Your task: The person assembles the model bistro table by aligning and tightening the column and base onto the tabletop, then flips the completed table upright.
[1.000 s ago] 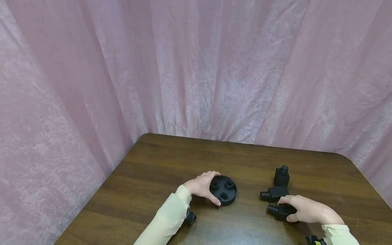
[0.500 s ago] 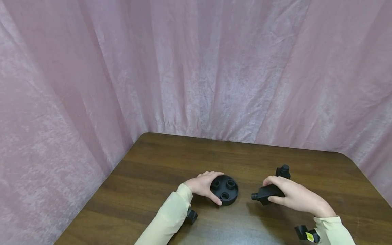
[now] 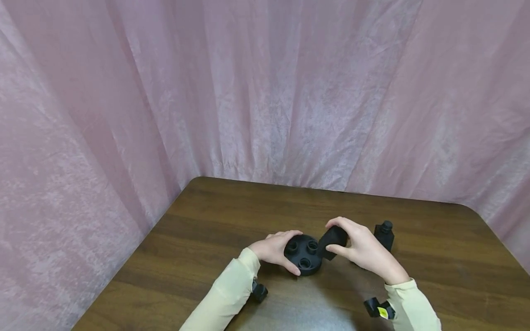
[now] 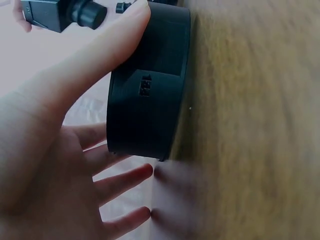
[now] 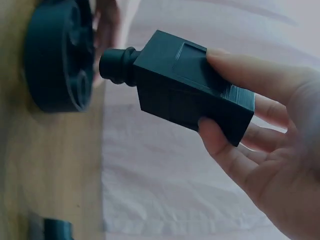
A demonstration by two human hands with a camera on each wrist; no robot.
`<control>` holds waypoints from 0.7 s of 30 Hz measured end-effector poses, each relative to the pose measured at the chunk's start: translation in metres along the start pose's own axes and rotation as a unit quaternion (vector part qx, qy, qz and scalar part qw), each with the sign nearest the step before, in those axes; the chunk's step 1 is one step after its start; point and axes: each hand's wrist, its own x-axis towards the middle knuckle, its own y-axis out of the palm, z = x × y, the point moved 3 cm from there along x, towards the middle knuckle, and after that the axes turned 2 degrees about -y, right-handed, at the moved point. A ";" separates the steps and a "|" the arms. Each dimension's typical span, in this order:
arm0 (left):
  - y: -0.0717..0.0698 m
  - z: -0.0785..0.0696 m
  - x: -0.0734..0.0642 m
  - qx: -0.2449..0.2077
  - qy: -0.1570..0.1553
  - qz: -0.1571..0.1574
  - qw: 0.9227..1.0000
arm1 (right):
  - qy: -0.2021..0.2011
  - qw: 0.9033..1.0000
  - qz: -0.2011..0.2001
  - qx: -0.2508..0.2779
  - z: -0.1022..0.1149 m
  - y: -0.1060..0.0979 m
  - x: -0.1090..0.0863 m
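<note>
My left hand [image 3: 276, 252] grips a round black base [image 3: 305, 271] flat on the table, thumb on the near side and fingers at the far side. Three ring-shaped sockets stand inside its rim. In the left wrist view, raised marks show on its side wall. Between thumb and fingers, my right hand [image 3: 366, 248] holds a black bottle-shaped block [image 5: 192, 82] above the table, just right of the base. The block has a square body and a round ridged neck; in the right wrist view the neck points toward the base [image 5: 47, 60].
Behind my right hand, another black bottle-shaped block [image 3: 384, 235] is on the wooden table [image 3: 248, 207]. A dark piece [image 5: 57, 229] shows at the lower left of the right wrist view. A pink curtain [image 3: 265, 92] hangs around the table's far edge.
My right hand has picked up a bottle-shaped block from the right side and carried it left to the base, turning its neck downward. My left hand has stayed on the base.
</note>
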 end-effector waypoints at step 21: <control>0.001 0.005 -0.001 -0.044 -0.015 0.006 0.999 | -0.030 0.991 0.080 0.101 0.009 0.035 0.004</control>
